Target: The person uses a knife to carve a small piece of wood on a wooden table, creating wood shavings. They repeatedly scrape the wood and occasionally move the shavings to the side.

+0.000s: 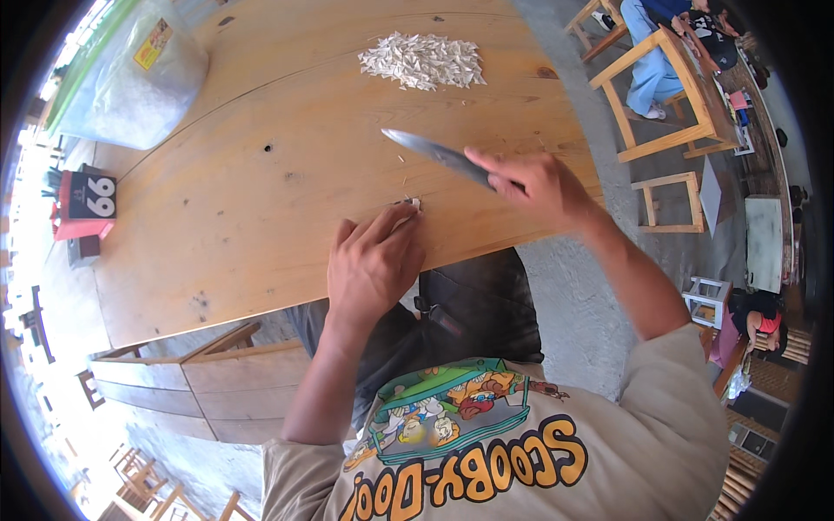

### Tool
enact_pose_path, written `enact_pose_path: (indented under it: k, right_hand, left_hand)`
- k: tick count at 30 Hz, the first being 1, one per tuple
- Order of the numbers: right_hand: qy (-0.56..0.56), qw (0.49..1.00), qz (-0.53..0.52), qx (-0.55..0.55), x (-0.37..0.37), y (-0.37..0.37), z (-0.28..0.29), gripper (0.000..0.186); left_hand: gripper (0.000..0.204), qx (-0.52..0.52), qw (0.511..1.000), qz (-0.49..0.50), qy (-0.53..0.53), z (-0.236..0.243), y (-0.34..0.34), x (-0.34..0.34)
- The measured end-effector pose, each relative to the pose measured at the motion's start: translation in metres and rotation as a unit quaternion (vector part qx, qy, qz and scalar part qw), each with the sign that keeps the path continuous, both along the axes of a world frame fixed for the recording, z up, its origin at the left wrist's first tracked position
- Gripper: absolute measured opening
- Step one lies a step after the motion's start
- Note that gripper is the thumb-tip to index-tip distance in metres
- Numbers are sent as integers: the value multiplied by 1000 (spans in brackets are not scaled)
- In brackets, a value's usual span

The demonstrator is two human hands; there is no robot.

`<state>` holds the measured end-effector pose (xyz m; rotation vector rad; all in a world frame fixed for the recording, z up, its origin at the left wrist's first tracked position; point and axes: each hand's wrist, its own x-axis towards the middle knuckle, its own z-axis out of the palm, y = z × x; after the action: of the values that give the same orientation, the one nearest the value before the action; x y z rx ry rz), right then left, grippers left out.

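Note:
My right hand (543,184) grips a knife (432,151) by its dark handle, index finger stretched along the top. Its pointed blade is raised above the wooden table (261,226), tip toward the far left. Close to the table's near edge, the bent fingers of my left hand (375,260) press down on a small whitish piece (415,205). Most of that piece is hidden under the fingertips, and I cannot make out what it is. Knife and left hand are apart. Farther up the table lies a pile of small white cut bits (421,61).
A large clear plastic bag (148,82) sits at the far left. Below it stands a red holder with a dark number sign (87,204). A bench (243,391) is at the near left. Wooden stools (669,204) and seated people (656,61) are to the right.

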<state>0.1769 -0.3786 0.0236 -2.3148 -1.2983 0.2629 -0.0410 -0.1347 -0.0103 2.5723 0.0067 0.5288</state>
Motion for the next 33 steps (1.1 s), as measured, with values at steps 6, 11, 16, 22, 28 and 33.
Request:
enact_pose_path:
  k: [6,11,16,22,28,33]
  right_hand:
    - [-4,999,-44,21,-81,-21,1,65]
    - [-71,997,-32,-17,-105,-22,1,69]
    - [-119,993,-15,-15,-106,-25,0,72]
    - [-131,989,14,-59,-107,-19,18,66]
    - [-81,995,-8,-51,-118,-17,26,68]
    - [-56,996,-12,-74,-123,-17,31,70]
  left_hand:
    - [34,42,999,3,21,3,-4,2]
    - [35,53,999,1,12,1,-4,3]
    - [34,61,998,1,6,0,-7,6]
    - [31,61,998,22,16,3,-11,6]
    - [32,57,998,28,29,5,-13,7]
    - [32,56,998,24,20,4,-11,6]
